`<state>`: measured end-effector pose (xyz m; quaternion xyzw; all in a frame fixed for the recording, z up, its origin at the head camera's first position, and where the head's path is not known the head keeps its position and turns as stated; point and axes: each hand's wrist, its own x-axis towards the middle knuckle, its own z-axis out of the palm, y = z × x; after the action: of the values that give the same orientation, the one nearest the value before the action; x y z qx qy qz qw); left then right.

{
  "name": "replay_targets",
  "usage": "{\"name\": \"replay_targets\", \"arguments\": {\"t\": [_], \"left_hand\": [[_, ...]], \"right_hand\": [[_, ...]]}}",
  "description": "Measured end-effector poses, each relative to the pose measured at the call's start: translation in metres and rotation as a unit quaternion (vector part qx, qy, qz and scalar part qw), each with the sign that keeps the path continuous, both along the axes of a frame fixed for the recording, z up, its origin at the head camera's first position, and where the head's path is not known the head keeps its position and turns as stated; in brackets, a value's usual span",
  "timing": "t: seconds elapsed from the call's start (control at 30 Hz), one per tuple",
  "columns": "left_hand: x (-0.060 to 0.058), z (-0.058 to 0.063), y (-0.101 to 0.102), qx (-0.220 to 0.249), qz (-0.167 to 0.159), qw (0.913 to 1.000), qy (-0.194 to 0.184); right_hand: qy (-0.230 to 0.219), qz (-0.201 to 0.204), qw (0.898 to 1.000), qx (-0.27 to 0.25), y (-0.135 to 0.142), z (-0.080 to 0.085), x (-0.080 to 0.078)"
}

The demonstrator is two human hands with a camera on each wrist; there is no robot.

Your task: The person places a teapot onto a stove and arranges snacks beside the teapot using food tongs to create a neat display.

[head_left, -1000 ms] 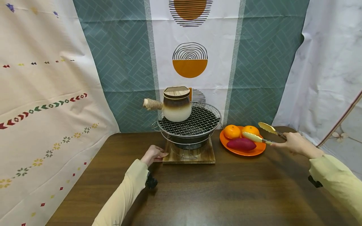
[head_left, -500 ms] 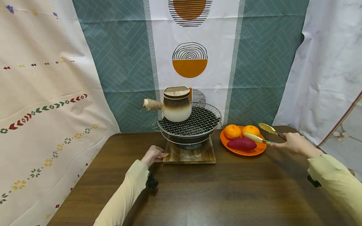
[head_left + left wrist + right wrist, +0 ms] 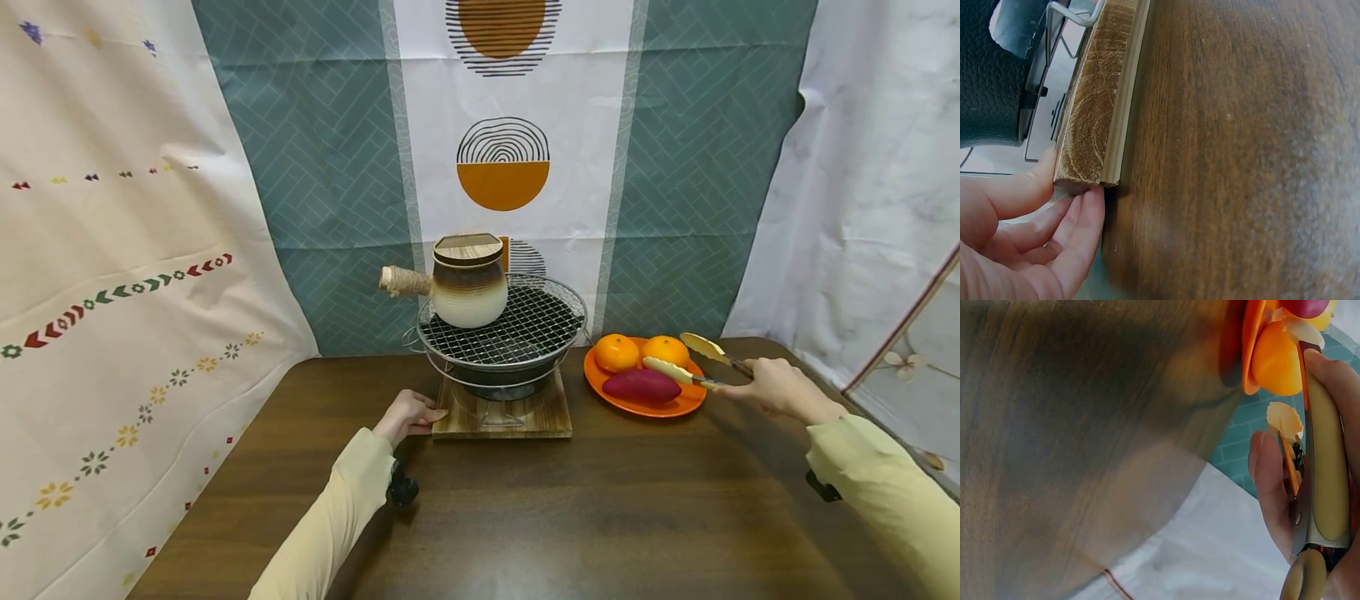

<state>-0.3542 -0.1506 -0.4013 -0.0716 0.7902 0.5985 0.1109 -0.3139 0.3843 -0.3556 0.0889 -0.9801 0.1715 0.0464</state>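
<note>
My left hand point(image 3: 409, 413) pinches the left edge of a wooden board point(image 3: 551, 417), thumb on top and fingers against its side. The left wrist view shows that grip at the corner of the board point(image 3: 1094, 112). On the board stands a round grill with a mesh rack point(image 3: 543, 321), bearing a lidded clay pot point(image 3: 468, 296) with a rope-wrapped handle. My right hand point(image 3: 783, 390) holds kitchen tongs point(image 3: 708, 382), their tips spread near the right orange point(image 3: 666, 350). Beside it on an orange plate point(image 3: 652, 410) lie another orange point(image 3: 617, 353) and a purple sweet potato point(image 3: 641, 387).
The dark wooden table point(image 3: 510, 517) extends in front of the board. A patterned cloth point(image 3: 150, 250) hangs at the left, a green and white curtain point(image 3: 330, 167) behind, and a pale marbled sheet point(image 3: 877, 208) at the right.
My right hand and the tongs have shifted slightly left, bringing the tips closer to the right orange. My left hand stays on the board, and the grill and pot have not moved.
</note>
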Motion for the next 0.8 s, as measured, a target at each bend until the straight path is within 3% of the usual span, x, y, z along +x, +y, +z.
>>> {"name": "replay_targets", "arguments": {"t": [0.8], "left_hand": [[0.0001,-0.0007,-0.0005,0.001,-0.001,1.0,0.001]], "right_hand": [[0.013,0.02,1.0,-0.001,-0.0005,-0.0028,0.0]]}}
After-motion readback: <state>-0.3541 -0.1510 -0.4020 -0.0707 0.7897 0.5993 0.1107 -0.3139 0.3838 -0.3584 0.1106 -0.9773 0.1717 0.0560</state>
